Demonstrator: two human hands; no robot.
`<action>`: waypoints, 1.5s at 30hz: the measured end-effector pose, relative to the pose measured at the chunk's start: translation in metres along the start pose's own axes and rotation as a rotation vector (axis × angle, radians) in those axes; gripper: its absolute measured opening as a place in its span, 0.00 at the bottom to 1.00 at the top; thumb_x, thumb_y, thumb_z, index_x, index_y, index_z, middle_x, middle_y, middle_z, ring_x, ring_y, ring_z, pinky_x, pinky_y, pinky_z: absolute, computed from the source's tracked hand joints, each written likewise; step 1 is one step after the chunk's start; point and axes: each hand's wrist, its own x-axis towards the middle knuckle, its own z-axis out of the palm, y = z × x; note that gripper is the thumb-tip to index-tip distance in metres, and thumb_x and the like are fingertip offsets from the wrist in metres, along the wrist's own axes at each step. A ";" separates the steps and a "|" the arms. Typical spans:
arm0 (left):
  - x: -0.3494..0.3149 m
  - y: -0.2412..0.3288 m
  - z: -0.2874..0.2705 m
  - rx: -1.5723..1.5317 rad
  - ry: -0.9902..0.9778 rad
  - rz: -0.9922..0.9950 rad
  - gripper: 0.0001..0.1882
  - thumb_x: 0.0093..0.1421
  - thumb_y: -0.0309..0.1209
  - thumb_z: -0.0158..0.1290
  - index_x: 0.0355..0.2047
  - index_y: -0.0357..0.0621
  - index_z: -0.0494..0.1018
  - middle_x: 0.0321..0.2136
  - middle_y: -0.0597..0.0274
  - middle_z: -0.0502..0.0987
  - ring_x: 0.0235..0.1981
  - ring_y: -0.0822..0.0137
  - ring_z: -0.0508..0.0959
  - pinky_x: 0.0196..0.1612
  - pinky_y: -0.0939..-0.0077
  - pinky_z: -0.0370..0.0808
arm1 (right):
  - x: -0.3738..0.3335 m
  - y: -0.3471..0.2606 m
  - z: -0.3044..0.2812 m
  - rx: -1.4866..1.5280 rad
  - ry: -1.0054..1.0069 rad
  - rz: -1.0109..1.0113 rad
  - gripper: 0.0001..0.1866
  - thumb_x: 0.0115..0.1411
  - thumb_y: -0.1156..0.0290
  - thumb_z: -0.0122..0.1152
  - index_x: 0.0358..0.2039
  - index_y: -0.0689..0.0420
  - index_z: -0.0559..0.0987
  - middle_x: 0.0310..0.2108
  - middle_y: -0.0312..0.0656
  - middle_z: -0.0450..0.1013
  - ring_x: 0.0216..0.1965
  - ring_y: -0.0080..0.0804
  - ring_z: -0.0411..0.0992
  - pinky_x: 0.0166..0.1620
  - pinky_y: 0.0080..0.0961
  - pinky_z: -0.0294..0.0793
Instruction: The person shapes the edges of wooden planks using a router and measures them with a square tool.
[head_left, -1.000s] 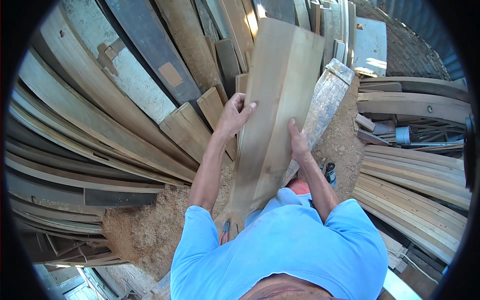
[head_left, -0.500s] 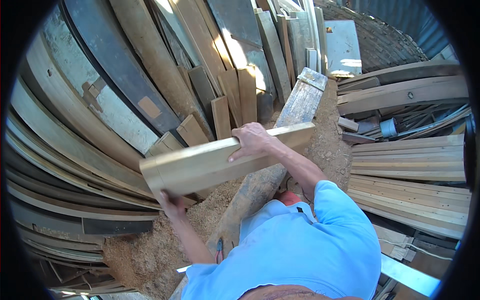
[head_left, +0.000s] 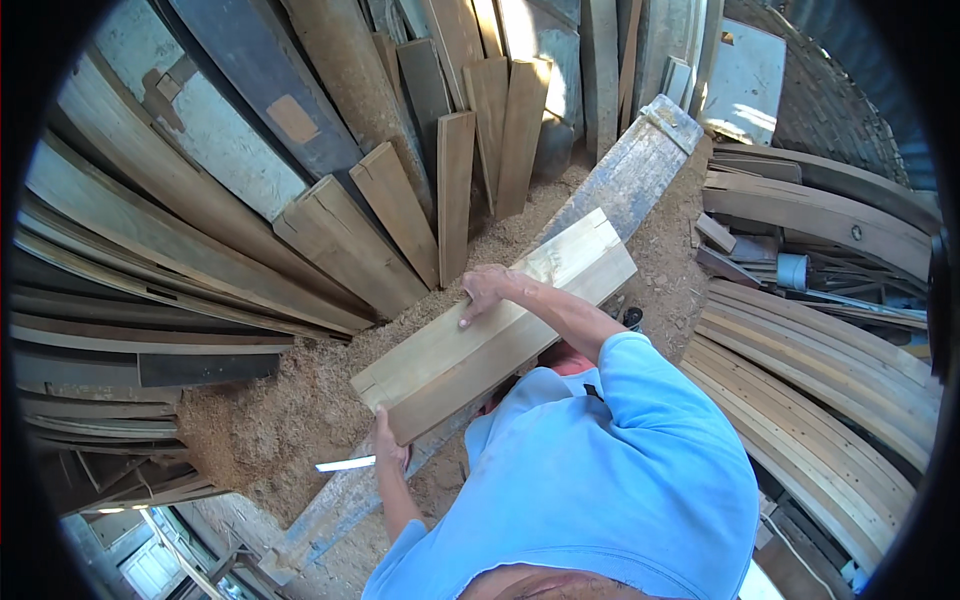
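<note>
A pale wooden board (head_left: 455,365) with a line along its length lies slantwise before me, over a worn, paint-stained plank bench (head_left: 625,185). My right hand (head_left: 487,291) grips its far edge near the middle, thumb on the top face and fingers over the edge. At the near left end, my left hand (head_left: 390,442) holds the corner, its fingers partly hidden by the wood. Close beside that hand, a thin white strip (head_left: 345,464) sticks out over the bench. Whether the board rests fully on the bench I cannot tell.
Several planks (head_left: 457,190) and long dark boards (head_left: 260,90) lean at the far side and left. Sawdust (head_left: 290,400) covers the ground around the bench. Stacked timber (head_left: 800,400) lies on the right, with a small bluish cup-shaped thing (head_left: 791,270) among scraps.
The board has come down lower and turned, its right end now pointing farther away and its top face showing more. Both hands moved with it, still gripping. My view has shifted.
</note>
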 end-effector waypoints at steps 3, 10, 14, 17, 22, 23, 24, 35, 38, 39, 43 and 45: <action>0.009 -0.024 0.012 0.131 0.176 0.075 0.40 0.70 0.58 0.49 0.66 0.35 0.62 0.62 0.51 0.71 0.61 0.55 0.73 0.64 0.56 0.70 | -0.009 -0.001 0.018 -0.009 0.152 0.022 0.41 0.48 0.33 0.70 0.48 0.58 0.81 0.48 0.51 0.78 0.54 0.50 0.75 0.58 0.46 0.71; 0.039 -0.079 0.055 0.102 -0.002 -0.062 0.40 0.73 0.62 0.38 0.68 0.39 0.61 0.63 0.49 0.70 0.63 0.51 0.71 0.66 0.52 0.69 | -0.089 0.064 0.045 0.088 1.113 0.538 0.26 0.57 0.53 0.67 0.52 0.55 0.79 0.56 0.52 0.70 0.58 0.51 0.67 0.61 0.49 0.67; 0.040 -0.084 0.118 0.070 -0.146 -0.210 0.42 0.72 0.65 0.32 0.69 0.41 0.60 0.65 0.49 0.69 0.63 0.49 0.71 0.67 0.51 0.68 | -0.168 0.098 0.079 0.337 1.063 0.916 0.29 0.59 0.53 0.67 0.55 0.57 0.76 0.60 0.56 0.66 0.60 0.55 0.65 0.62 0.54 0.67; 0.078 -0.106 0.141 0.003 -0.276 -0.326 0.43 0.72 0.66 0.28 0.70 0.42 0.59 0.65 0.48 0.69 0.64 0.47 0.70 0.67 0.48 0.67 | -0.198 0.093 0.107 0.566 0.984 1.083 0.31 0.63 0.52 0.63 0.59 0.61 0.73 0.59 0.61 0.70 0.61 0.57 0.68 0.64 0.51 0.66; 0.081 -0.106 0.215 0.117 -0.440 -0.441 0.42 0.72 0.64 0.29 0.70 0.42 0.58 0.61 0.48 0.72 0.58 0.45 0.75 0.63 0.44 0.70 | -0.158 0.070 0.168 0.841 0.883 0.827 0.37 0.64 0.54 0.60 0.64 0.69 0.66 0.56 0.71 0.71 0.61 0.61 0.70 0.64 0.48 0.69; 0.081 -0.098 0.221 0.382 -0.497 -0.507 0.41 0.73 0.63 0.31 0.70 0.41 0.58 0.60 0.48 0.72 0.55 0.46 0.77 0.61 0.44 0.72 | -0.145 0.059 0.166 0.891 0.907 0.784 0.38 0.64 0.54 0.60 0.65 0.70 0.65 0.56 0.72 0.71 0.61 0.62 0.71 0.64 0.47 0.69; 0.081 -0.090 0.227 0.647 -0.547 -0.568 0.40 0.73 0.62 0.32 0.69 0.41 0.59 0.59 0.49 0.73 0.52 0.46 0.79 0.60 0.44 0.73 | -0.139 0.056 0.159 0.940 0.901 0.850 0.43 0.62 0.54 0.61 0.67 0.74 0.61 0.59 0.70 0.70 0.62 0.62 0.69 0.66 0.46 0.68; 0.115 -0.092 0.271 2.255 -0.984 1.234 0.53 0.54 0.29 0.61 0.77 0.58 0.46 0.74 0.28 0.42 0.74 0.25 0.41 0.73 0.32 0.44 | -0.133 0.092 0.201 1.161 1.044 0.791 0.36 0.62 0.52 0.62 0.63 0.66 0.70 0.59 0.66 0.71 0.62 0.60 0.70 0.65 0.46 0.69; 0.119 -0.080 0.292 2.193 -1.174 1.233 0.52 0.53 0.25 0.59 0.77 0.59 0.48 0.73 0.27 0.44 0.72 0.18 0.42 0.72 0.30 0.46 | -0.137 0.088 0.242 1.183 1.045 0.802 0.26 0.63 0.56 0.63 0.52 0.65 0.81 0.50 0.60 0.79 0.54 0.51 0.78 0.58 0.39 0.75; 0.121 -0.081 0.299 2.198 -1.182 1.247 0.52 0.53 0.24 0.59 0.76 0.59 0.49 0.73 0.27 0.45 0.71 0.17 0.43 0.72 0.30 0.47 | -0.144 0.092 0.254 1.211 0.983 0.794 0.24 0.63 0.56 0.63 0.49 0.64 0.83 0.48 0.59 0.80 0.52 0.51 0.79 0.56 0.39 0.76; 0.129 -0.090 0.344 2.213 -1.267 1.330 0.51 0.51 0.27 0.60 0.75 0.57 0.53 0.72 0.25 0.47 0.70 0.15 0.45 0.71 0.30 0.50 | -0.149 0.112 0.342 1.241 0.962 0.866 0.19 0.62 0.54 0.62 0.36 0.59 0.87 0.37 0.57 0.82 0.43 0.47 0.81 0.48 0.42 0.77; 0.124 -0.091 0.366 2.330 -1.271 1.291 0.51 0.53 0.33 0.62 0.76 0.56 0.51 0.72 0.23 0.45 0.70 0.14 0.43 0.72 0.31 0.48 | -0.161 0.126 0.374 1.244 0.919 0.884 0.20 0.62 0.53 0.62 0.35 0.60 0.86 0.37 0.58 0.81 0.43 0.46 0.82 0.47 0.42 0.77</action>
